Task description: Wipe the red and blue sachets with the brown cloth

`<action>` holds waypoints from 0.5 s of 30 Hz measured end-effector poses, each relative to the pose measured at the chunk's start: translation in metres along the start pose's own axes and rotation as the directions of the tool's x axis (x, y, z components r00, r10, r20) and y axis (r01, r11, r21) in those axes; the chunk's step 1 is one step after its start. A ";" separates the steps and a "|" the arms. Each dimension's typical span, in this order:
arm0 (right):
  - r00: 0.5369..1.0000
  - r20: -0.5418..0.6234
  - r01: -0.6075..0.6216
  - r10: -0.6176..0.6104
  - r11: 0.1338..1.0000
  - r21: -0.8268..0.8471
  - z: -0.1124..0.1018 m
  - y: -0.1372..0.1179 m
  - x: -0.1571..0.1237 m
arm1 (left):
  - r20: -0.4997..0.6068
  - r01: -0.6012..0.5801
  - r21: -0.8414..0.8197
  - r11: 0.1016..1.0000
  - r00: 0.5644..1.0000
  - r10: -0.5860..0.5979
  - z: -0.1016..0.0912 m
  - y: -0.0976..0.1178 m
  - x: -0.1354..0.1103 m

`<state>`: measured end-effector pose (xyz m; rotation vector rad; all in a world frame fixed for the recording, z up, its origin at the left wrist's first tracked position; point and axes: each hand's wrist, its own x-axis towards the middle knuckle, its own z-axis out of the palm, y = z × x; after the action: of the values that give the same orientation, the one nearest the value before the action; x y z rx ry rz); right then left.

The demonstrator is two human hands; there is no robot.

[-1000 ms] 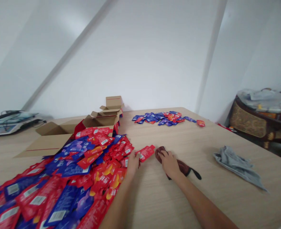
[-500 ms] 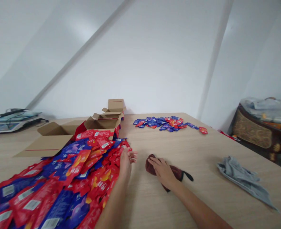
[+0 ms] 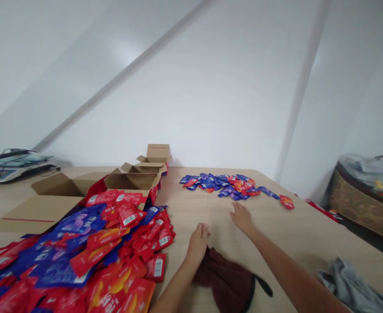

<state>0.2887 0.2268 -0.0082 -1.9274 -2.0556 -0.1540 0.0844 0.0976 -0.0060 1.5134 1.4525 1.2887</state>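
A brown cloth item [image 3: 227, 278] with a black edge and a black strap lies loosely spread on the near part of the table. My left hand [image 3: 197, 243] is at its upper left corner, fingers curled, and the fabric rises to a point against the hand. The exact grip is partly hidden. Farther forward, my right hand [image 3: 242, 217] is over the wood with fingers apart and holds nothing. Beyond it lies a small spread of blue and red sachets [image 3: 224, 183]. Left of my left hand is a big heap of red and blue sachets [image 3: 113, 243].
Open cardboard boxes [image 3: 134, 180] stand in a row behind the heap. A grey cloth [image 3: 351, 282] lies at the near right. On the far left sits a flat device with a cable [image 3: 15, 163]. Beyond the right table edge stands a patterned chair [image 3: 362, 202] with plastic bags on it.
The brown cloth item has gone from bunched to spread and lies nearer me. My right hand has left it and moved forward. My left hand has come from the heap to its corner.
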 end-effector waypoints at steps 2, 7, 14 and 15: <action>1.000 -0.002 -0.031 0.031 0.999 -0.028 0.009 0.014 0.023 | 0.000 -0.017 0.069 0.997 1.000 0.017 0.001 -0.005 0.011; 0.998 -0.011 -0.064 0.063 0.994 -0.093 0.025 0.032 0.081 | -0.028 -0.044 0.279 0.959 0.998 0.054 0.000 -0.014 0.047; 0.991 0.062 -0.111 0.118 0.988 -0.104 0.052 0.060 0.173 | -0.070 -0.055 0.440 0.896 0.993 0.096 0.008 -0.040 0.069; 0.985 0.109 -0.122 0.130 0.989 -0.082 0.059 0.064 0.181 | -0.085 -0.045 0.421 0.906 0.992 0.089 0.009 -0.043 0.069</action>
<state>0.3358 0.4223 -0.0177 -2.1516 -2.0170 -0.0943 0.0716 0.1728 -0.0348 1.8048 1.8484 1.1544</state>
